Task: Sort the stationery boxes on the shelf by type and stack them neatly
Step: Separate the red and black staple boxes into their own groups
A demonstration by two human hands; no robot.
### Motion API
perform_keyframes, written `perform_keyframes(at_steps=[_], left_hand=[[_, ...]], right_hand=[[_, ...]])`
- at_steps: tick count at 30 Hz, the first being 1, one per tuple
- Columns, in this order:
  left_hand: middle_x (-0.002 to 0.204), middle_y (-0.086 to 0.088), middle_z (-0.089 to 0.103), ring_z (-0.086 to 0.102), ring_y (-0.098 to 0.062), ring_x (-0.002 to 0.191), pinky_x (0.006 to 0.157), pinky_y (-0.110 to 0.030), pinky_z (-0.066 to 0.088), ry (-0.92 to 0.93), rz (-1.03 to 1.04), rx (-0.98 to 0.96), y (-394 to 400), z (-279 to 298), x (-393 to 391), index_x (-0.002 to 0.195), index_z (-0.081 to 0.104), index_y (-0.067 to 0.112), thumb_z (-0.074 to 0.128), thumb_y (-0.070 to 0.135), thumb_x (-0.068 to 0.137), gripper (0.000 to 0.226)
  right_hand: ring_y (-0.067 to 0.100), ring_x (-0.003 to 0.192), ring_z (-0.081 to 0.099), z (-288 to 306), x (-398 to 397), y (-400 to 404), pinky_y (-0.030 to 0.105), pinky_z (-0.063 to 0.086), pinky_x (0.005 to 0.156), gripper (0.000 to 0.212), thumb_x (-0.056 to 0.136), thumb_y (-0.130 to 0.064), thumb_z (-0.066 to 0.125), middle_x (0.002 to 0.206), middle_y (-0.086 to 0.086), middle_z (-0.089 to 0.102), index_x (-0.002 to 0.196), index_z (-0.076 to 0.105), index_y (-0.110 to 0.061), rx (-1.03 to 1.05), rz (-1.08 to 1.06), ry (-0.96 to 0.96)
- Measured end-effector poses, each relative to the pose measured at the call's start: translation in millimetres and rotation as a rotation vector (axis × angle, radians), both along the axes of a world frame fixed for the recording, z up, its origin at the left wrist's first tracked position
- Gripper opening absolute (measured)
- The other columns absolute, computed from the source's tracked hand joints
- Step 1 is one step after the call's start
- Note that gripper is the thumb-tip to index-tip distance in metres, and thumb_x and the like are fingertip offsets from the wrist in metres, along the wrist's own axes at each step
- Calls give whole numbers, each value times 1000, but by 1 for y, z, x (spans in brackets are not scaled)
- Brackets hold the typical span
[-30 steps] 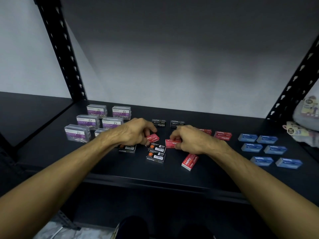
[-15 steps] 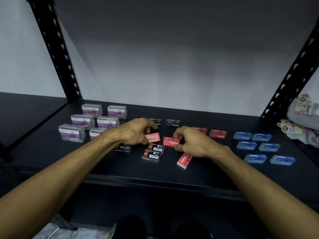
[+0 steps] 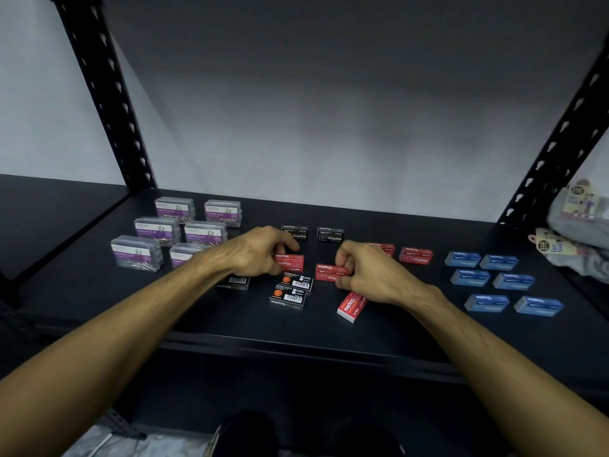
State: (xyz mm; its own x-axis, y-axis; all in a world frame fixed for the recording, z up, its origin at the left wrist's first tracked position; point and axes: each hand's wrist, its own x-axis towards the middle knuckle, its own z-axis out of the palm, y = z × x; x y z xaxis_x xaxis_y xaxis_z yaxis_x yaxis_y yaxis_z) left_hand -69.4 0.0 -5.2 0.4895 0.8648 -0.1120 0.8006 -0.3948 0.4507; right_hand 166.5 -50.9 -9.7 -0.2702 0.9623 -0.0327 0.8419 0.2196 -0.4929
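My left hand [image 3: 255,250] grips a red staples box [image 3: 291,261] at the middle of the dark shelf [image 3: 296,328]. My right hand [image 3: 369,270] grips another red staples box [image 3: 328,272] just to its right. A third red box [image 3: 351,303] lies angled under my right wrist. Two more red boxes [image 3: 416,255] sit behind my right hand. Black staples boxes lie between my hands [image 3: 293,288], under my left wrist [image 3: 235,283] and at the back [image 3: 330,234]. Clear paper clip boxes [image 3: 158,227] stand at the left, blue boxes [image 3: 487,280] at the right.
Black perforated uprights [image 3: 105,103] [image 3: 557,153] frame the shelf on both sides. Grey packaged goods with tags [image 3: 580,222] hang at the far right edge. A lower dark shelf surface [image 3: 49,206] lies to the left.
My left hand has turned its red box flat, label up, and brought it toward the right hand's box. The camera view shifted slightly left.
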Motion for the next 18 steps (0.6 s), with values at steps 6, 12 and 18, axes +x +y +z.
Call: perform_keyframes(at_steps=[6, 12, 18], left_hand=[[88, 7, 68, 65, -12, 80, 72, -26, 53, -41, 3, 37, 0, 0, -3, 93, 66, 25, 78, 14, 79, 22], [82, 9, 66, 59, -8, 76, 69, -23, 46, -164, 47, 67, 2, 10, -6, 96, 73, 26, 77, 16, 80, 20], [92, 11, 62, 58, -4, 81, 66, -12, 39, -128, 12, 123, 2, 20, 3, 113, 68, 24, 72, 12, 85, 31]], right_hand=[[9, 76, 65, -3, 2, 0, 24, 53, 66, 14, 88, -23, 71, 87, -4, 67, 100, 66, -20, -12, 19, 12], [8, 78, 65, -8, 6, 3, 28, 55, 69, 11, 89, -25, 69, 89, -5, 67, 99, 66, -23, 8, -15, 25], [8, 78, 62, -12, 6, 5, 26, 53, 68, 15, 90, -27, 68, 90, -5, 64, 103, 65, -23, 41, -37, 27]])
